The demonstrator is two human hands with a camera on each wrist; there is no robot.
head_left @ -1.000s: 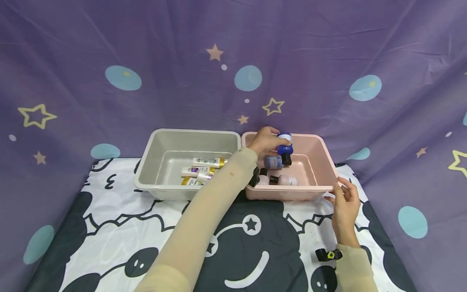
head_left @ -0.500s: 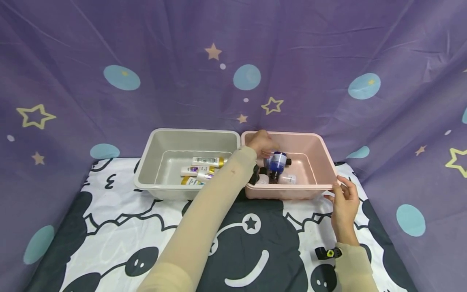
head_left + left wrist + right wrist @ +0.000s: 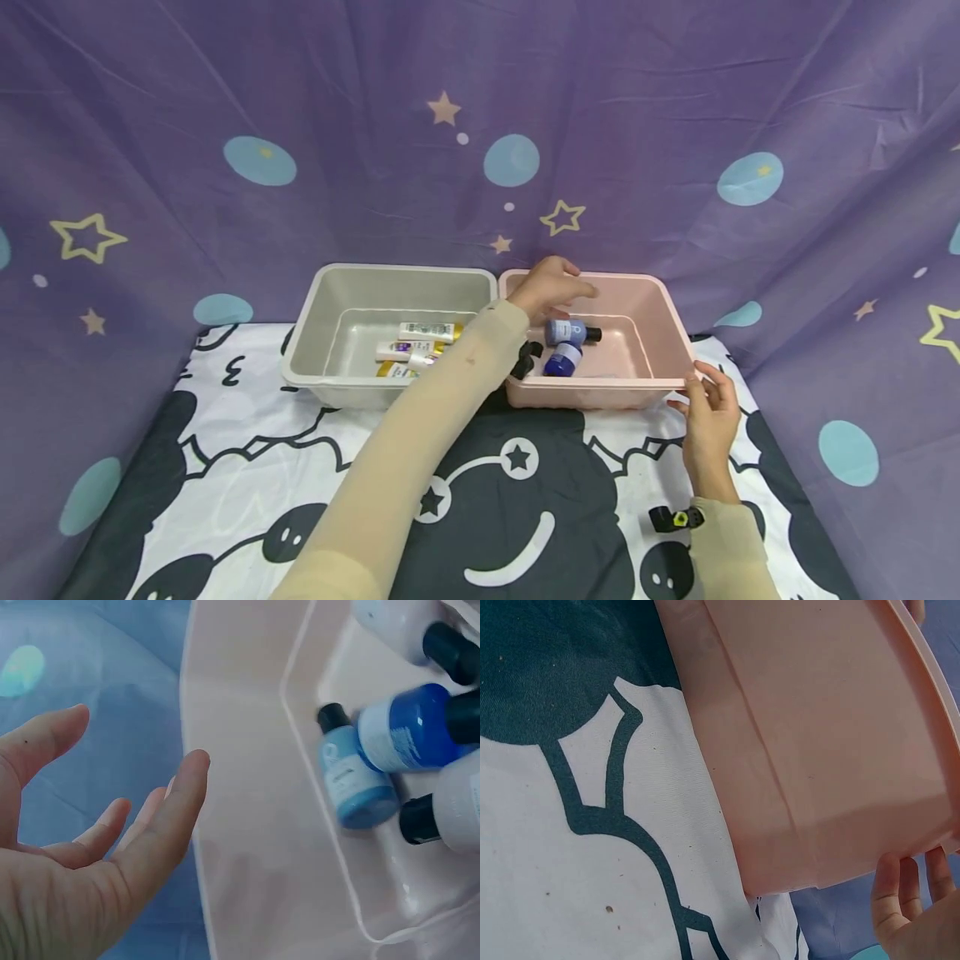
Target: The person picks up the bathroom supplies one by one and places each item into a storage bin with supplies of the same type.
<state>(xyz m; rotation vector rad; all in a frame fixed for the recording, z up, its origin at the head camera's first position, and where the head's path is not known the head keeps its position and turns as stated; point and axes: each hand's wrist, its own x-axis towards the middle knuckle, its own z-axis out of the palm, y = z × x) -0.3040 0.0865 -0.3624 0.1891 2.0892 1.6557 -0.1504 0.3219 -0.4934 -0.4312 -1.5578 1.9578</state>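
My left hand (image 3: 551,287) hovers over the back left of the pink bin (image 3: 645,329), fingers spread and holding nothing. Below it lie a dark blue bottle (image 3: 562,360) and a lighter blue bottle (image 3: 567,332), both on their sides. The left wrist view shows these two touching, with pale bottles, one a white bottle (image 3: 459,802), around them, black-capped. At the bin's front right corner my right hand (image 3: 708,425) holds the rim. Its fingertips meet the bin's outer wall in the right wrist view, where its thumb is out of sight.
Left of the pink bin stands a grey bin (image 3: 360,292), side by side with it, containing several tubes (image 3: 427,332). My left forearm covers part of it. A purple curtain (image 3: 375,183) hangs close behind both bins. A printed black-and-white cloth (image 3: 525,492) lies underneath.
My left hand has let go of the dark blue bottle, which has dropped to the front left of the pink bin's floor. The right hand stays at the corner.
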